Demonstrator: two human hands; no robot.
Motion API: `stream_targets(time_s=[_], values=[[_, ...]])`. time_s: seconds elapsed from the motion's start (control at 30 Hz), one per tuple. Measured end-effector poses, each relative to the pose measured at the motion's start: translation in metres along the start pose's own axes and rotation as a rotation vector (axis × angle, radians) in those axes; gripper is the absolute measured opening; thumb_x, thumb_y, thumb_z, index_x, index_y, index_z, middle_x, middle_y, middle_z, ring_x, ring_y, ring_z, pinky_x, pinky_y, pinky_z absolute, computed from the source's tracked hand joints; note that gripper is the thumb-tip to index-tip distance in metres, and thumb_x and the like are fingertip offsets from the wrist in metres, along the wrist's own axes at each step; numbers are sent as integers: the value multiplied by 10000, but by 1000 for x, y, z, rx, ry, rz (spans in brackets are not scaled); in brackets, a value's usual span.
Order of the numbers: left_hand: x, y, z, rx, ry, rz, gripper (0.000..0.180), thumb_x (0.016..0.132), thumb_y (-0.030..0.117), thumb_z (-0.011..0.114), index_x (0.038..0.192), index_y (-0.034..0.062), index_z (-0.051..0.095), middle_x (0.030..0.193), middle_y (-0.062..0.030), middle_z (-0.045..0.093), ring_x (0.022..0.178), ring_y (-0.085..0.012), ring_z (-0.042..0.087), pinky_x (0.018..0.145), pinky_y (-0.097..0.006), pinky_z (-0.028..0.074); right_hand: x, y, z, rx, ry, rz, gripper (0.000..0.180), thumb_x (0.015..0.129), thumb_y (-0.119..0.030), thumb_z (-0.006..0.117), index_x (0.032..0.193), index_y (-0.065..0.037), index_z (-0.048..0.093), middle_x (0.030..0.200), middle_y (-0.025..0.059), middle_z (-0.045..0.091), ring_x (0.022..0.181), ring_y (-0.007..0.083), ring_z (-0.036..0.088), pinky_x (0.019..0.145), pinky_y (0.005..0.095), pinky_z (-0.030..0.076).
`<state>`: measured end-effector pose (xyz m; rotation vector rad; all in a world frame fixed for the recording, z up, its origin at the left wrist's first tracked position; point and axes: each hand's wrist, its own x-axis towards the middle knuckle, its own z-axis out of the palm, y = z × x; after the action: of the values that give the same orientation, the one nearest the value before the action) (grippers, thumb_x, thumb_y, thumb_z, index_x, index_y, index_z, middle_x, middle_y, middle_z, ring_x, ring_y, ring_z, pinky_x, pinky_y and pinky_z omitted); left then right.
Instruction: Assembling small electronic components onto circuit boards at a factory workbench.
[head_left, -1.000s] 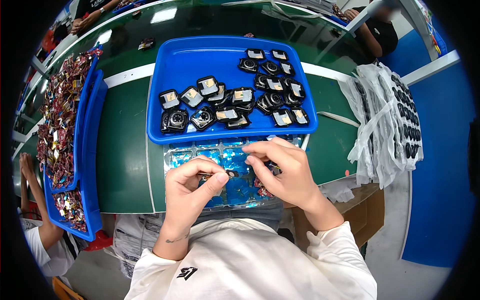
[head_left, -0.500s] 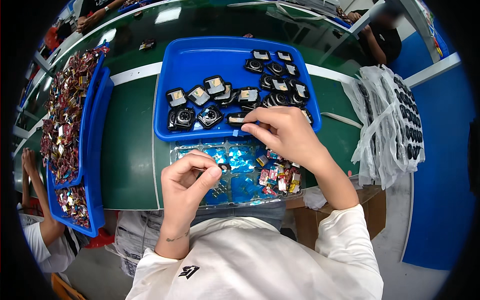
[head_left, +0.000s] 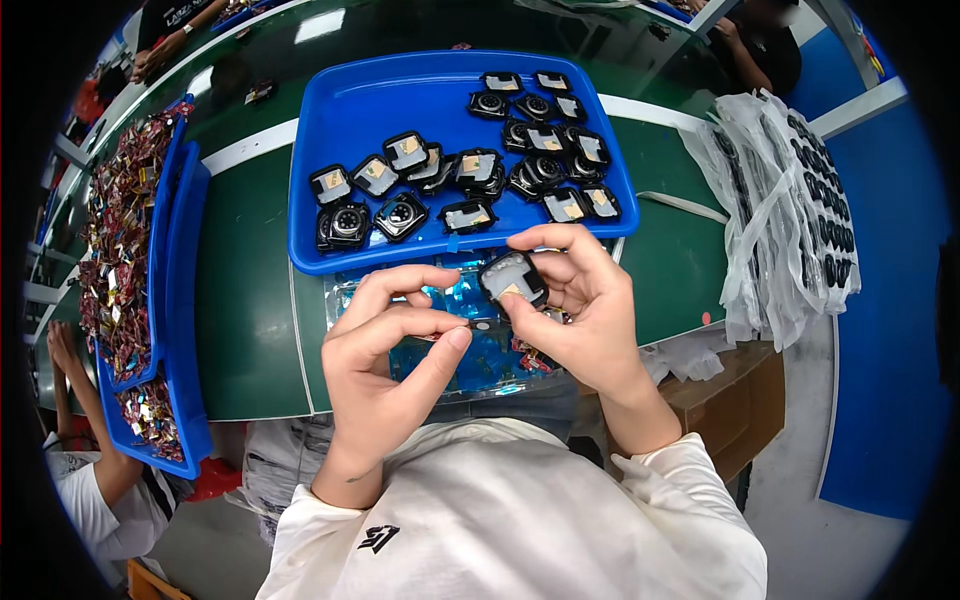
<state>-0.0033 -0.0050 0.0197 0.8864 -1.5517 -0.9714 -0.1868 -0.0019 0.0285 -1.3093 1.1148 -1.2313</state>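
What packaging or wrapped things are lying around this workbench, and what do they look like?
Clear plastic bags: draped at the bench's right end, showing rows of dark pieces.
Shiny wrapped bits: red and gold heap in the left blue tray.
Clear blister tray: flat under both hands, glinting blue.

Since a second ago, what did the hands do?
The right hand reached up to the blue plastic tray, then came back holding a small black square part in its fingers. The left hand stayed low, pinching something tiny. The tray and the other parts stayed put.
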Motion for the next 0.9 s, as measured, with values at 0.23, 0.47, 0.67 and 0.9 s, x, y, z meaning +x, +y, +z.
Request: stream_targets(time_s=[0.23,0.47,0.67,0.9], values=[[7,7,5,281,-47,66,86,679,-20,689,763,-1,685,1079,-139,649,902,-214,564,779,-296,459,-6,10,2,-103,-182,-26,387,761,27,634,1141,-45,649,836,32,668,584,0,524,534,176,439],[5,9,10,328,-60,-22,80,671,-11,681,751,-3,677,1063,-133,669,913,-228,584,837,-336,438,-5,10,0,-202,-243,-72,398,760,16,626,1154,-40,644,671,47,642,535,34,546,506,197,447],[9,11,8,332,-91,-33,55,673,-9,666,728,-7,665,1016,-132,686,884,-216,605,823,-327,440,-6,9,1,-212,-232,-97,387,769,20,614,1153,-24,639,680,65,649,541,62,579,505,212,457],[9,9,6,330,-118,-75,53,667,-11,658,721,-8,662,1004,-133,688,890,-211,607,816,-322,448,-5,11,0,-209,-270,-65,394,782,7,615,1174,-29,627,688,42,633,550,57,557,511,216,450]])
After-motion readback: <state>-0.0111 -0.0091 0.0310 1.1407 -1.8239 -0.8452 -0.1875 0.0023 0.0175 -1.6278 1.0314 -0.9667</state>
